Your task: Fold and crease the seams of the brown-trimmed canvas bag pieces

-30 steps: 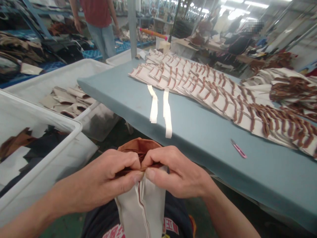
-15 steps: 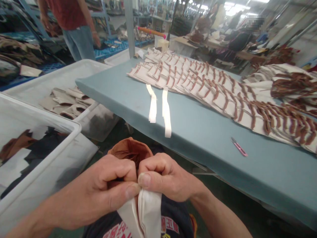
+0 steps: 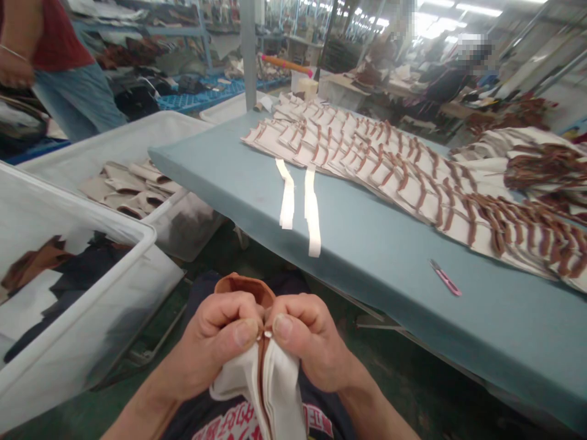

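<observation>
Low in the centre of the head view, my left hand (image 3: 215,342) and my right hand (image 3: 306,345) are both closed on one cream fabric piece with a brown leather top (image 3: 263,382). The thumbs meet at its middle seam, and the brown part (image 3: 243,285) bulges up behind my knuckles. The cream cloth hangs down over my lap. On the blue-grey table (image 3: 367,244) in front lie two white strips (image 3: 300,205) and a small pink cutter (image 3: 444,278). Rows of several similar cream-and-brown pieces (image 3: 403,177) cover the table's far side.
Two white plastic bins stand to my left: the near bin (image 3: 92,318) holds dark and brown scraps, the far bin (image 3: 132,146) holds cream pieces. A person in a red top and jeans (image 3: 59,73) stands at the upper left. More piled pieces (image 3: 536,159) sit at the far right.
My hands have drawn closer together and lower, folding the brown top down so less of it shows. The person in red has shifted to the left edge.
</observation>
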Demonstrator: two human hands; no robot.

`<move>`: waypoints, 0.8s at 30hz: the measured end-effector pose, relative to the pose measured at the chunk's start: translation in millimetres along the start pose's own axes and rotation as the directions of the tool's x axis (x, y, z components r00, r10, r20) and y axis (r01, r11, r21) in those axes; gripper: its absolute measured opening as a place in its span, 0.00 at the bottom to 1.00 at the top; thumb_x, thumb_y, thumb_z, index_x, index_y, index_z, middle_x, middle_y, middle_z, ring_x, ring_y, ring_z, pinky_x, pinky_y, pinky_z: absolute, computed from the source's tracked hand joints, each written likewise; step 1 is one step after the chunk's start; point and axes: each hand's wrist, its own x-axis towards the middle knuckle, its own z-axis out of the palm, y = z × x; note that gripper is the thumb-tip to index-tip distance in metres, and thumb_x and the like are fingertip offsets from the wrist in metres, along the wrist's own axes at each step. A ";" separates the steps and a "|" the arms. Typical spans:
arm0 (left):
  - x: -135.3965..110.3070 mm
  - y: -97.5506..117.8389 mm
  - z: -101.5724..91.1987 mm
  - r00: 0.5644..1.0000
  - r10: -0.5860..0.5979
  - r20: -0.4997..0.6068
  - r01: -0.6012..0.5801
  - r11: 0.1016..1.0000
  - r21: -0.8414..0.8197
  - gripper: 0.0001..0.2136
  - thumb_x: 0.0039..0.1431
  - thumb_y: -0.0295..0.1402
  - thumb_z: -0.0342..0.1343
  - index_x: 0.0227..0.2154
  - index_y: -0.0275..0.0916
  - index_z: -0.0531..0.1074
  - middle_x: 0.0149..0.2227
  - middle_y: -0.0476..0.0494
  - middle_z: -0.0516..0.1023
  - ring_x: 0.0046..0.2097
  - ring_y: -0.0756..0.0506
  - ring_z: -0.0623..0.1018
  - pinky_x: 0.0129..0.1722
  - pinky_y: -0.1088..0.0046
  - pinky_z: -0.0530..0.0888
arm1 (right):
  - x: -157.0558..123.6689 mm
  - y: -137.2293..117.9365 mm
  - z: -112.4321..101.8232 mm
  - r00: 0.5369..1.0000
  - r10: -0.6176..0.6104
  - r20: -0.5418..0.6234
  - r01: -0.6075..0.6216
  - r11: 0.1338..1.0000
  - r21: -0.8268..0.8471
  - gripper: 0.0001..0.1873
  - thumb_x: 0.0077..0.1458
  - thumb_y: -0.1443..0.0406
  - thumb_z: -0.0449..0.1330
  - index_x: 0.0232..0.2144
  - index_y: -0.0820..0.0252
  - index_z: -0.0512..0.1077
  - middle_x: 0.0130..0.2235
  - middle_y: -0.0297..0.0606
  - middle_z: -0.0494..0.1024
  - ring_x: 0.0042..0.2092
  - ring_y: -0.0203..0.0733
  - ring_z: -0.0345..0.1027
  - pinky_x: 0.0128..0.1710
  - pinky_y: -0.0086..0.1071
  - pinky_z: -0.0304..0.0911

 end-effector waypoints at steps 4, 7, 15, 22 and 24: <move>0.7 1.3 -15.1 0.993 -0.119 -0.010 0.120 0.986 0.119 0.34 0.62 0.66 0.63 0.22 0.40 0.62 0.22 0.54 0.63 0.23 0.53 0.60 0.22 0.76 0.57 | 4.1 -14.4 -9.4 0.992 0.014 0.124 0.008 0.983 -0.181 0.30 0.69 0.42 0.60 0.25 0.57 0.64 0.24 0.26 0.59 0.26 0.32 0.49 0.25 0.30 0.48; 4.2 10.7 -17.6 0.994 -0.109 0.020 0.100 0.958 0.270 0.36 0.63 0.70 0.57 0.20 0.40 0.59 0.21 0.55 0.58 0.24 0.52 0.56 0.22 0.76 0.55 | 5.5 -27.4 -11.9 0.984 -0.008 0.179 0.058 0.959 -0.277 0.25 0.71 0.48 0.60 0.27 0.57 0.65 0.25 0.26 0.60 0.27 0.33 0.51 0.28 0.30 0.50; 12.1 44.4 -15.5 0.971 -0.166 0.173 0.050 0.846 0.531 0.23 0.73 0.43 0.54 0.22 0.41 0.59 0.24 0.56 0.55 0.26 0.52 0.58 0.23 0.76 0.56 | 9.9 -55.0 -19.2 0.980 0.061 0.189 0.038 0.875 -0.483 0.15 0.67 0.63 0.59 0.27 0.57 0.66 0.25 0.27 0.63 0.27 0.33 0.53 0.27 0.30 0.50; 11.9 54.4 -9.5 0.970 -0.173 0.170 0.040 0.807 0.589 0.20 0.70 0.37 0.52 0.22 0.42 0.55 0.23 0.56 0.53 0.25 0.52 0.57 0.22 0.76 0.55 | 14.9 -43.6 -20.3 0.981 0.008 0.192 0.079 0.896 -0.437 0.18 0.70 0.62 0.57 0.25 0.55 0.62 0.26 0.28 0.61 0.28 0.35 0.54 0.30 0.33 0.52; 8.0 49.0 -4.3 0.986 -0.098 0.131 0.012 0.842 0.539 0.20 0.68 0.36 0.54 0.21 0.42 0.54 0.21 0.57 0.53 0.24 0.53 0.57 0.22 0.76 0.56 | 19.0 -31.6 -17.0 0.981 -0.084 0.175 0.149 0.904 -0.401 0.23 0.71 0.60 0.58 0.24 0.55 0.60 0.25 0.28 0.60 0.29 0.35 0.55 0.31 0.33 0.53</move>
